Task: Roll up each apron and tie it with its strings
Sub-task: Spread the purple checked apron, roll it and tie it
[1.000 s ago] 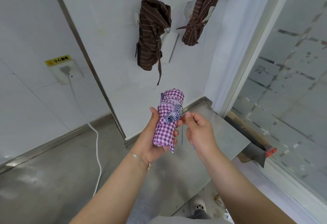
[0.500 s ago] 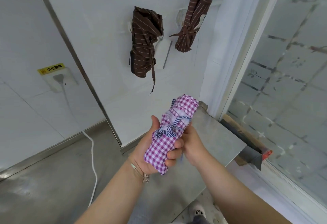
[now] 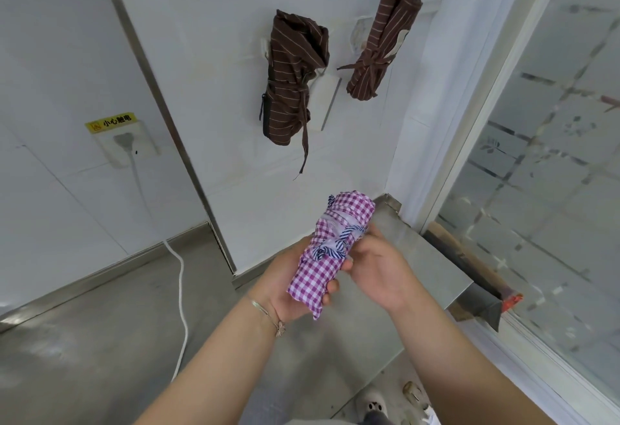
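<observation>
The rolled gingham apron [image 3: 330, 250] sits low in the frame's centre, its long axis tilted, top end toward the upper right. The left hand [image 3: 295, 285] grips its lower half; the right hand [image 3: 377, 267] pinches beside the striped knot [image 3: 330, 251]. A second ago it stood nearly upright.

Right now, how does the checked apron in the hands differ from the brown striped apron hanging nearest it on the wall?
The checked apron is purple-and-white gingham; the brown apron has thin pale stripes. The checked apron is held by the left hand and right hand; the brown apron hangs on the wall. The checked apron's striped string sits in a compact knot; the brown apron's string dangles below it. Both are rolled and tied round the middle.
</observation>
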A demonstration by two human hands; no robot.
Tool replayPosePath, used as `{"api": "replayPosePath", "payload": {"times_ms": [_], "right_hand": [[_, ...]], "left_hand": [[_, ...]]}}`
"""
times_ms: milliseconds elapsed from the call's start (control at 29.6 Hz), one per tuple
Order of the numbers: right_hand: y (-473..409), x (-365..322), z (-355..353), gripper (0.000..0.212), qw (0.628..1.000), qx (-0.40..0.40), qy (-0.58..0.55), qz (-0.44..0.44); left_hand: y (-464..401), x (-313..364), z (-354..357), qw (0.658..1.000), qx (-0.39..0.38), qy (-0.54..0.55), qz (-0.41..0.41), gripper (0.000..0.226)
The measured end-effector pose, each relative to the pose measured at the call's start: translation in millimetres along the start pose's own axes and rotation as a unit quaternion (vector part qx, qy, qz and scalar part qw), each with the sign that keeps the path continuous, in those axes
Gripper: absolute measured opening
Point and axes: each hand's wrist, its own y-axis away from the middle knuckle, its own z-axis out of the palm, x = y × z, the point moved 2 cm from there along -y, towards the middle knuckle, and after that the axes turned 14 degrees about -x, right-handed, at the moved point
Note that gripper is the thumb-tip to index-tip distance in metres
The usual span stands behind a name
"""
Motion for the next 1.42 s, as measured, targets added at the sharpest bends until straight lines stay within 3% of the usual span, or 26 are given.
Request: {"api": "replayPosePath", "payload": {"times_ms": [34, 101, 203, 270, 338, 439, 541, 642, 710, 777, 845, 912, 980, 1048, 1081, 1149, 1217, 1284, 1352, 1419], "right_hand": [[1, -2, -5, 0.05, 0.997, -0.013, -0.069, -0.011], [5, -7, -16, 0.042, 0.995, 0.017, -0.095, -0.02], [11, -18, -21, 0.047, 0.995, 0.07, 0.048, -0.045], [11, -26, -13, 0.038, 0.988, 0.087, 0.094, -0.086], [14, -37, -2, 0.029, 0.966, 0.096, 0.223, -0.09], [17, -54, 20, 0.027, 0.893, 0.038, 0.444, -0.063], [18, -60, 37, 0.024, 0.844, -0.003, 0.536, -0.015], [9, -60, 52, 0.024, 0.796, -0.073, 0.598, 0.055], [-2, -63, 61, 0.021, 0.787, -0.113, 0.601, 0.08], [-18, -70, 59, 0.019, 0.812, -0.125, 0.562, 0.094], [-33, -78, 42, 0.019, 0.836, -0.121, 0.524, 0.11], [-39, -81, 24, 0.019, 0.86, -0.099, 0.485, 0.12], [-37, -74, 7, 0.027, 0.926, -0.053, 0.354, 0.118], [-26, -51, 2, 0.037, 0.99, 0.019, 0.096, 0.101], [-23, -38, 1, 0.035, 0.996, 0.041, 0.041, 0.072], [-17, -12, 7, 0.026, 0.993, 0.09, 0.082, -0.003], [-9, 5, 15, 0.026, 0.968, 0.159, 0.174, -0.086], [2, 13, 14, 0.028, 0.913, 0.187, 0.325, -0.163], [11, 10, 5, 0.024, 0.805, 0.148, 0.513, -0.258], [14, 0, 2, 0.026, 0.65, 0.056, 0.674, -0.348]], "left_hand": [[2, 3, -2, 0.999, 0.028, -0.033, 0.001, 0.047], [4, 9, -7, 0.991, 0.086, -0.104, 0.018, 0.037], [8, 18, -8, 0.977, 0.128, -0.166, 0.047, 0.027], [9, 24, -10, 0.97, 0.137, -0.199, 0.042, 0.028], [9, 28, -17, 0.952, 0.154, -0.265, 0.018, 0.03], [5, 35, -29, 0.9, 0.189, -0.392, 0.002, 0.037], [1, 39, -31, 0.863, 0.203, -0.463, -0.003, 0.039], [-5, 41, -23, 0.789, 0.181, -0.587, -0.012, 0.04], [-7, 38, -12, 0.737, 0.14, -0.66, -0.036, 0.036], [-7, 34, 0, 0.713, 0.082, -0.695, -0.041, 0.03], [-5, 31, 11, 0.723, 0.018, -0.691, -0.005, 0.028], [-1, 32, 19, 0.76, -0.017, -0.647, 0.057, 0.03], [5, 38, 23, 0.807, 0.0, -0.58, 0.112, 0.033], [9, 43, 23, 0.842, 0.039, -0.513, 0.164, 0.034], [10, 45, 22, 0.856, 0.065, -0.48, 0.18, 0.035], [9, 47, 15, 0.891, 0.115, -0.4, 0.18, 0.035], [7, 43, 10, 0.917, 0.162, -0.338, 0.134, 0.026], [5, 35, 3, 0.944, 0.176, -0.262, 0.094, 0.021], [3, 28, -2, 0.978, 0.16, -0.123, 0.052, 0.029], [4, 21, -8, 0.986, 0.149, -0.075, -0.011, 0.041]]}}
